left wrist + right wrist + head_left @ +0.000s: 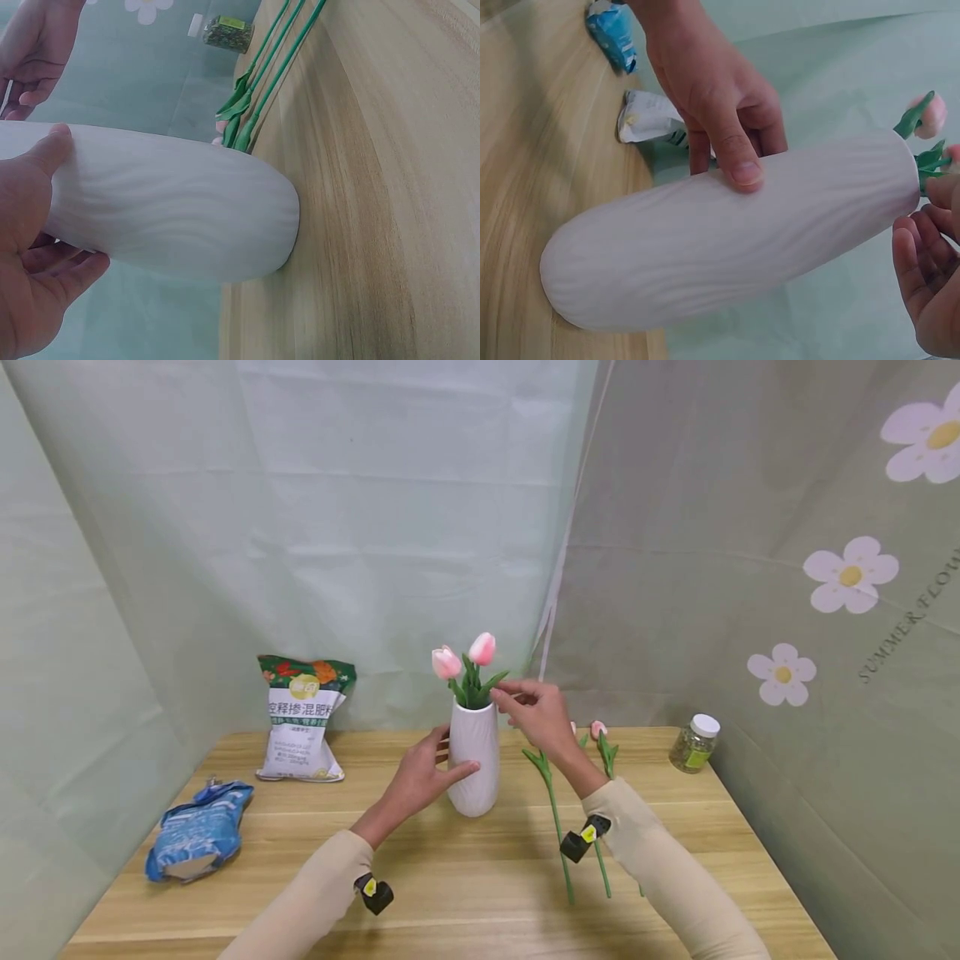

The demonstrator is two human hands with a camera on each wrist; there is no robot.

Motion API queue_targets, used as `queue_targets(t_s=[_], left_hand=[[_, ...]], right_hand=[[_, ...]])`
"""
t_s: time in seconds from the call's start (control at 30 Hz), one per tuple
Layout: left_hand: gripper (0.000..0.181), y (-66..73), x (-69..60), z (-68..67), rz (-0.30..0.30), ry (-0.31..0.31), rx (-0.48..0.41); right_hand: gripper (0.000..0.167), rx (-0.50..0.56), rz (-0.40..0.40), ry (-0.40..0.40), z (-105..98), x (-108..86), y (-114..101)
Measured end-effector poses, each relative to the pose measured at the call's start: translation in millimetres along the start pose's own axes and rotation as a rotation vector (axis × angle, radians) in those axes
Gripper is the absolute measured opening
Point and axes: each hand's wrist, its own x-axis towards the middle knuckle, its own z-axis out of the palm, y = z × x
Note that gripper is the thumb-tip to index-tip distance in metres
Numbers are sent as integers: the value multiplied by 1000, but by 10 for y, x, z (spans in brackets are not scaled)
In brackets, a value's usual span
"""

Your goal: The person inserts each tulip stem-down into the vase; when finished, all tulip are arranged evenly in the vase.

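A white ribbed vase point(474, 760) stands upright on the table, with two pink tulips point(483, 649) and their green leaves above its rim. My left hand point(420, 781) holds the vase from its left side, thumb across the front and fingers behind, as the left wrist view also shows. At the rim's right side, my right hand point(536, 714) pinches a green tulip leaf point(930, 159) between thumb and forefinger; the other fingers are loosely bent. The stems inside the vase are hidden. Several loose tulips point(557, 827) lie on the table under my right forearm.
A bag of fertilizer point(300, 722) stands at the back left of the wooden table point(450, 893). In front of it lies a blue crumpled packet point(198, 831). A white-lidded jar point(693, 745) sits at the back right. Hanging cloth point(360, 568) surrounds the table.
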Motion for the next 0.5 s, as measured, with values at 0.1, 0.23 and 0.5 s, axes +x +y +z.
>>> queue_targets(t_s=[0.1, 0.23, 0.5], left_hand=[[84, 2, 1, 3, 2, 3, -2], [83, -3, 3, 8, 7, 8, -5], [83, -16, 16, 17, 8, 14, 4]], right_hand=[[31, 19, 7, -2, -28, -13, 0], [33, 42, -7, -1, -95, -42, 30], [35, 4, -22, 40, -316, -121, 185]])
